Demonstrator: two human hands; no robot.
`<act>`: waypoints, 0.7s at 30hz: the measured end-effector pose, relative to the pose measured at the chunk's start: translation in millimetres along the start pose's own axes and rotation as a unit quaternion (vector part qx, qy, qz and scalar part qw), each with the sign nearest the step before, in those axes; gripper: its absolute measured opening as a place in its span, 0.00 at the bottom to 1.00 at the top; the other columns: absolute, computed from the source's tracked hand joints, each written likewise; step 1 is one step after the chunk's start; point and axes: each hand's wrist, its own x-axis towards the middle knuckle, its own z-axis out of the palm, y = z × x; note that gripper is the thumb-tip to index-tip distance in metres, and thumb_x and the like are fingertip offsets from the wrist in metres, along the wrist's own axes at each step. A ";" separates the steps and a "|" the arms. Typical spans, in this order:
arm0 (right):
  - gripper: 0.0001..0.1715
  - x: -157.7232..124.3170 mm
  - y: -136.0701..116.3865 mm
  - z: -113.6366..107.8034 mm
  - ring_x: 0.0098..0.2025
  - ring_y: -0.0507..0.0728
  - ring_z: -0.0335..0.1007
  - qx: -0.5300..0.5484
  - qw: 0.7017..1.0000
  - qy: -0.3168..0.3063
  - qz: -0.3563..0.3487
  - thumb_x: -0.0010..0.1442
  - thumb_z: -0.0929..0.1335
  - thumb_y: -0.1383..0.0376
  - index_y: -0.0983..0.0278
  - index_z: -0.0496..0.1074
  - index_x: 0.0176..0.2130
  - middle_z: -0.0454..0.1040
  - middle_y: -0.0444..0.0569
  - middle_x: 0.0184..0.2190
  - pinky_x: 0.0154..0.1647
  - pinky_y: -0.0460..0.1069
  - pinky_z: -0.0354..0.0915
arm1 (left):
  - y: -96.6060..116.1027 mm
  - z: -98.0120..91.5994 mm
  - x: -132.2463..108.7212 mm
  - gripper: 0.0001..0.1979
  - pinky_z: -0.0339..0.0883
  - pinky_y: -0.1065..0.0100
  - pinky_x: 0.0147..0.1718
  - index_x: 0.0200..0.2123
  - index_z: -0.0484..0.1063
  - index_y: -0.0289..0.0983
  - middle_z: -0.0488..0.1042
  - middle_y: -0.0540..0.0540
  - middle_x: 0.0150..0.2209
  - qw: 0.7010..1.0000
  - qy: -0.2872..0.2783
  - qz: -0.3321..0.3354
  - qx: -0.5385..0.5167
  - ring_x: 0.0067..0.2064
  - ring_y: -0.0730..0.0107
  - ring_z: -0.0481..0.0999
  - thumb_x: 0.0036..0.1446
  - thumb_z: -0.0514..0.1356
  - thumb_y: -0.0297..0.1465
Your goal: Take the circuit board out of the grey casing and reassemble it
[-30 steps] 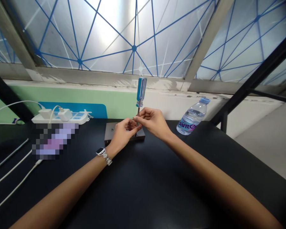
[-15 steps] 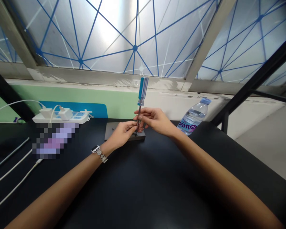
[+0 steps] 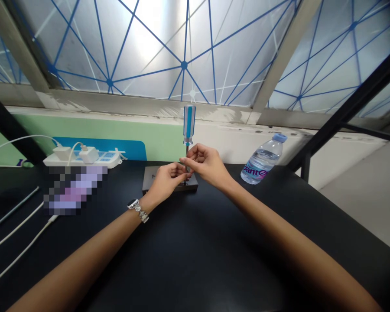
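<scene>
A screwdriver (image 3: 189, 123) with a blue-and-clear striped handle stands nearly upright, tip down, over a flat grey box (image 3: 149, 177) on the table. My right hand (image 3: 206, 164) pinches its metal shaft between thumb and fingers, below the handle. Lower down, my left hand (image 3: 169, 177) closes thumb and fingers around the shaft near the tip, just above the box. The exact spot where the tip meets the box is hard to make out. A watch with a metal band (image 3: 138, 209) is on my left wrist.
A water bottle (image 3: 261, 160) stands tilted-looking at the right on the black table (image 3: 195, 251). At the left lie a white power strip (image 3: 110, 160) with plugged chargers, a blurred-out phone-like object (image 3: 74, 190) and several cables. A windowed wall rises behind the table.
The screwdriver has swung from a slight rightward lean to nearly upright, and its handle has turned. My right hand has shifted a little left with it.
</scene>
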 end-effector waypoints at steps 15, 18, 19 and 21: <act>0.12 4.2 -1.9 -6.9 0.23 0.51 0.70 0.066 0.996 -0.040 0.042 0.55 0.74 0.60 0.66 0.72 0.33 0.74 0.44 0.24 0.25 0.47 0.68 | 2.1 4.6 -3.5 0.15 0.73 0.63 0.44 0.43 0.73 0.35 0.79 0.43 0.40 0.996 0.000 0.035 0.076 0.43 0.62 0.79 0.55 0.69 0.36; 0.16 4.0 2.0 -1.1 0.23 0.50 0.68 -0.009 1.000 0.015 -0.002 0.54 0.75 0.59 0.64 0.67 0.28 0.72 0.43 0.24 0.24 0.46 0.65 | -2.2 7.6 -4.9 0.14 0.72 0.65 0.38 0.34 0.72 0.35 0.77 0.47 0.31 0.996 0.056 0.035 0.067 0.35 0.65 0.78 0.53 0.70 0.38; 0.18 3.8 3.1 0.2 0.24 0.50 0.67 -0.031 0.999 0.034 -0.013 0.54 0.75 0.58 0.63 0.66 0.27 0.71 0.42 0.23 0.24 0.45 0.64 | -2.6 7.4 -5.1 0.14 0.72 0.65 0.37 0.33 0.72 0.35 0.77 0.47 0.30 0.997 0.056 0.027 0.052 0.34 0.65 0.79 0.53 0.70 0.37; 0.20 3.5 4.2 1.2 0.24 0.51 0.68 -0.051 0.997 0.050 -0.023 0.53 0.76 0.58 0.63 0.64 0.26 0.70 0.41 0.21 0.25 0.46 0.65 | -2.0 5.6 -4.8 0.12 0.73 0.64 0.39 0.34 0.74 0.34 0.79 0.44 0.31 0.999 0.029 0.006 0.020 0.35 0.64 0.80 0.54 0.69 0.36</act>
